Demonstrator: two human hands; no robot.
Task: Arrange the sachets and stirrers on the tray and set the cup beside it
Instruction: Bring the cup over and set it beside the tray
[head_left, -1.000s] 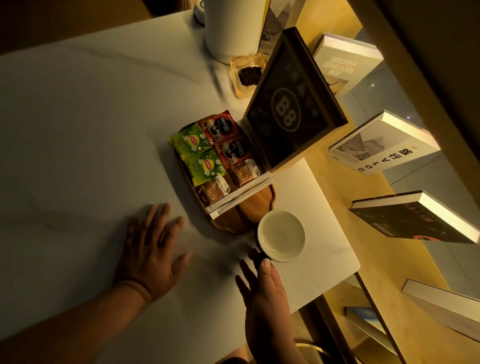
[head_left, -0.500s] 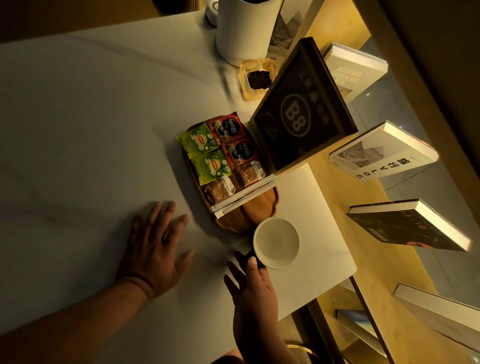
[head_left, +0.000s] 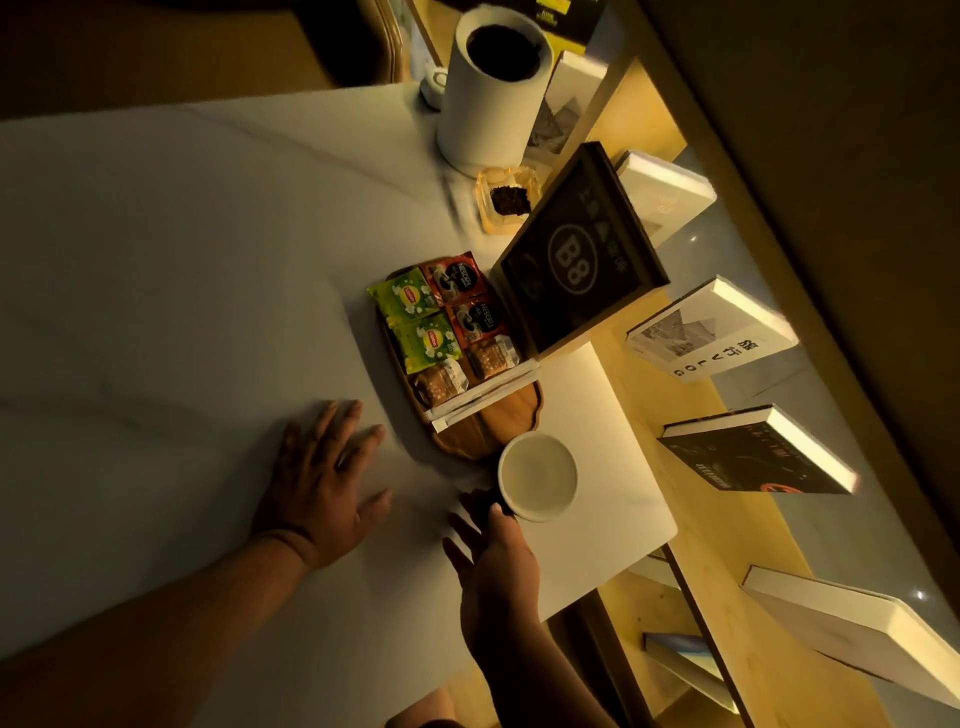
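While lit only by a warm glow from the shelf side, reads dim but clear enough. Fills most of the view with a pale table (head_left: 156, 260), bare across its left half. Backs onto a tall white canister (head_left: 493, 104) at the far edge and a dark framed sign (head_left: 571, 260) marked B8, propped tilted just behind the tray, probably so as to face a guest.

Carries the wooden tray (head_left: 498, 421) near the table's right edge, set lengthwise away from the person. Rests the left hand (head_left: 322, 478) flat on the table with fingers spread wide, holding nothing, near the tray's near-left corner but apart from it. Looks like bracing, not working.

Brings the right hand (head_left: 498, 561) to the near side of the cup (head_left: 537, 475), fingers loosely parted, 1 fingertip at the rim by a dark handle. Cannot tell whether closed on that handle or merely touching. Stands the cup upright and empty, just off the tray's near end, about where the task wants it. Suggests a last nudge.

Holds 6 sachets in 2 columns on the tray's far part: 2 green sachets (head_left: 405, 299) on the left, 2 red sachets (head_left: 457, 280) on the right, 2 brown sachets (head_left: 439, 384) nearest. Lays 2 wrapped stirrers (head_left: 483, 397) crosswise below them, side by side, leaving the near end bare.
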